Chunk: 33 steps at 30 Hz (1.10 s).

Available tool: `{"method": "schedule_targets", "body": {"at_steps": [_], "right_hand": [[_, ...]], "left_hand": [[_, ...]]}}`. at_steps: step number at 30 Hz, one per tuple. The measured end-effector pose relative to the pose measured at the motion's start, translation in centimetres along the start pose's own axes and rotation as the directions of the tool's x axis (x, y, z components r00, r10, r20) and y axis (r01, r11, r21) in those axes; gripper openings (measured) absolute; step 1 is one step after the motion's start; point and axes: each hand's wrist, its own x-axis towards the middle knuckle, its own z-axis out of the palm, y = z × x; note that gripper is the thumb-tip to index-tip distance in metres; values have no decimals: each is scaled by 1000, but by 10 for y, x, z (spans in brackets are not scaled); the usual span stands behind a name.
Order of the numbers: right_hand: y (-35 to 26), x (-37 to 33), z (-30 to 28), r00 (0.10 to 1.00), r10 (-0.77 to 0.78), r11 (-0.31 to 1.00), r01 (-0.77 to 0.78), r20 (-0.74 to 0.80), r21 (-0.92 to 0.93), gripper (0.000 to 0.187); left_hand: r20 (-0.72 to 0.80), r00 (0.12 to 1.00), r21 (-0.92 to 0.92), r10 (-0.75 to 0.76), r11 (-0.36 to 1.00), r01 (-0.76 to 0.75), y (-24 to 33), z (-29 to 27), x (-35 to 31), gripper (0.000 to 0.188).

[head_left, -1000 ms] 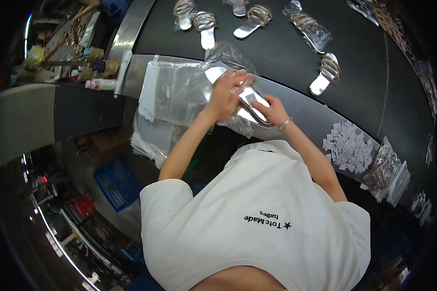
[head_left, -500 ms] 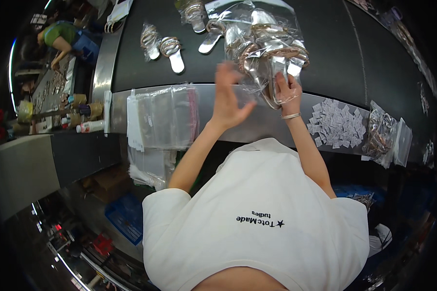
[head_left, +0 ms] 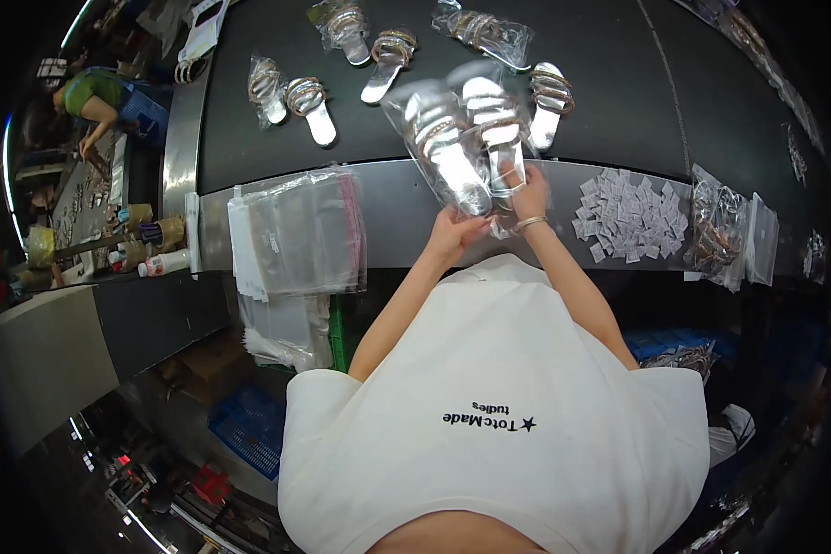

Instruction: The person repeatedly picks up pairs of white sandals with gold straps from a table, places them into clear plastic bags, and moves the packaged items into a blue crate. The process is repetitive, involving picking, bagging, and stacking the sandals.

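In front of me, over the metal ledge, a pair of silver strappy sandals (head_left: 451, 152) lies side by side inside a clear plastic bag (head_left: 399, 115). My left hand (head_left: 456, 233) is closed on the near edge of this bag, below the left sandal's heel. My right hand (head_left: 529, 197) grips the bag by the heel of the right sandal; some of its fingers show blurred through the film. Just beyond, a loose sandal (head_left: 548, 106) rests on the dark belt (head_left: 609, 92). A sandal wrapped in clear film (head_left: 480, 37) lies farther back.
More sandals (head_left: 314, 111) lie at the left of the belt, some wrapped. On the ledge are a stack of clear bags (head_left: 300, 235), a heap of small white labels (head_left: 630, 220) and bagged sandals (head_left: 718, 231). A person in green (head_left: 102, 92) works at far left.
My left hand has come down and right from the air to the bag's near edge. The bagged sandals now lie flatter, toward me, uncovering sandals behind them on the belt.
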Motion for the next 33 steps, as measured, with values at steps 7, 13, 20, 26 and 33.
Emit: {"method": "schedule_targets", "body": {"at_steps": [7, 13, 20, 26, 33], "right_hand": [[32, -1, -20, 876, -438, 793, 482, 201, -373, 67], [-9, -33, -8, 787, -363, 278, 603, 500, -747, 31], [8, -56, 31, 470, -242, 500, 810, 849, -306, 15], [75, -78, -192, 718, 369, 181, 567, 590, -804, 25], [52, -64, -202, 812, 359, 607, 171, 460, -776, 34]], "left_hand": [[-137, 990, 76, 5, 997, 5, -41, -34, 36, 29], [-325, 946, 256, 4, 963, 83, -27, -46, 13, 26], [-344, 937, 417, 63, 904, 93, -15, -51, -5, 30], [-340, 938, 362, 72, 930, 60, -2, -61, -22, 26], [297, 766, 946, 570, -67, -317, 28, -64, -25, 27]]}}
